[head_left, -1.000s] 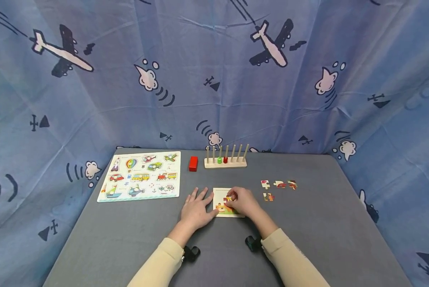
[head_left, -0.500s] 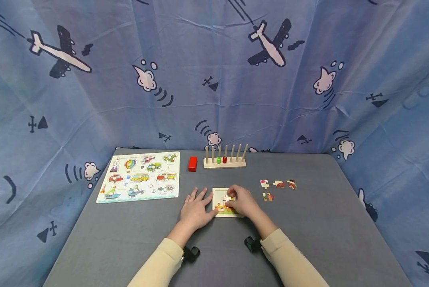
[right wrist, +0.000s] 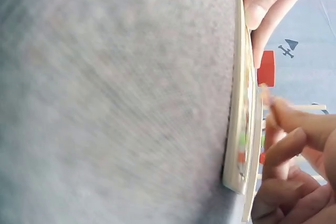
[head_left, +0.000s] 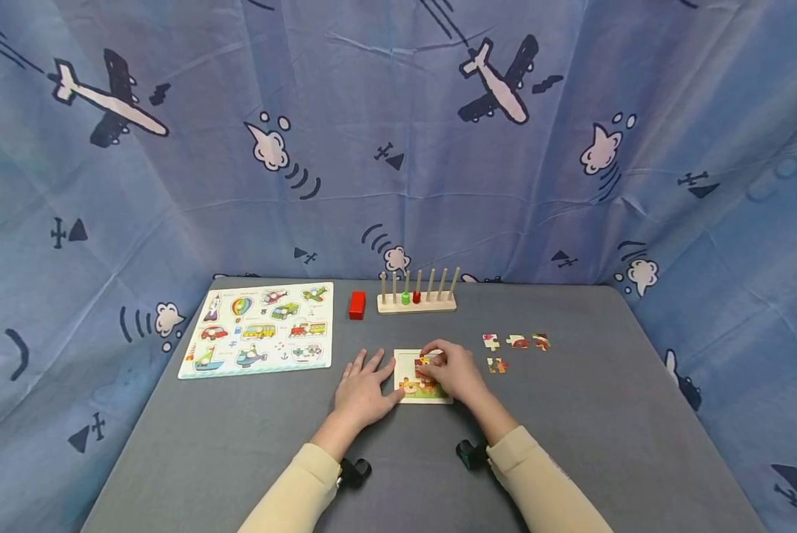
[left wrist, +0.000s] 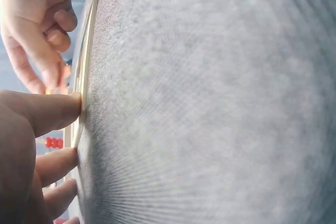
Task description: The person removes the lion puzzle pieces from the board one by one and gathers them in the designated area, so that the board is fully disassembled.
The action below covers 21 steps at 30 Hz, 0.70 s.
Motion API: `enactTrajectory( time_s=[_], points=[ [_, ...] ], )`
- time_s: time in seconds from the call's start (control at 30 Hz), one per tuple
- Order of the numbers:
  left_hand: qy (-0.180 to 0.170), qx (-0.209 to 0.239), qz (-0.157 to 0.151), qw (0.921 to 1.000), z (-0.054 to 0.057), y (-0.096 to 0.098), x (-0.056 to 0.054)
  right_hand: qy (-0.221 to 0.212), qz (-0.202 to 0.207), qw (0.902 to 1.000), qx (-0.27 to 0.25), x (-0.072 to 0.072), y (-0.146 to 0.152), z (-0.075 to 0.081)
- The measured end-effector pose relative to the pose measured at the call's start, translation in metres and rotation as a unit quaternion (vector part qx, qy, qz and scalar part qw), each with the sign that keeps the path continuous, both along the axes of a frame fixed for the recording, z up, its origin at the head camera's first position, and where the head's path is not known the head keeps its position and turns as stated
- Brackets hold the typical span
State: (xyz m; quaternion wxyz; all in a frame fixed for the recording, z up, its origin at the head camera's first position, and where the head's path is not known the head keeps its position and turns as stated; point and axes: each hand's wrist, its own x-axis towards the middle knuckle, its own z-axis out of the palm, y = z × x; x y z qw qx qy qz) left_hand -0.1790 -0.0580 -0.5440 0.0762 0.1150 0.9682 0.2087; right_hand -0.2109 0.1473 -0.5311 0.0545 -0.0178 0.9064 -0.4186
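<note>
A small wooden puzzle tray (head_left: 403, 361) lies on the table between my hands, its bottom row filled with pieces of an animal picture on green. My left hand (head_left: 363, 392) lies flat with fingers spread, thumb and fingertips at the tray's left and near edge. My right hand (head_left: 456, 371) pinches a red and yellow jigsaw piece (head_left: 422, 363) over the middle of the tray. In the right wrist view that piece (right wrist: 265, 96) is blurred at the fingertips, held above the tray. My right hand covers the tray's right part in the head view.
Several loose jigsaw pieces (head_left: 518, 341) lie to the right of the tray. Behind it stand a wooden peg rack (head_left: 417, 304) with green and red beads and a red block (head_left: 357, 305). A vehicle picture board (head_left: 258, 329) lies at the left. A patterned curtain (head_left: 398, 148) closes off the back.
The piece in my right fingers turns: half a second ago it showed a pale side, now red and yellow. My right hand shifts slightly over the tray; the left stays put.
</note>
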Motion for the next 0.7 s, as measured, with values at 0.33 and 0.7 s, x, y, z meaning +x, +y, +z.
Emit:
enactTrajectory(
  time_s=[0.33, 0.7],
  points=[
    [0.002, 0.001, -0.002, 1.0, 0.001, 0.002, 0.001, 0.023, -0.031, 0.9985, -0.039, 0.0, 0.041, 0.019],
    [0.007, 0.006, 0.0, 1.0, -0.002, 0.001, 0.001, 0.024, -0.055, 0.9981, -0.014, 0.008, 0.111, 0.025]
  ],
)
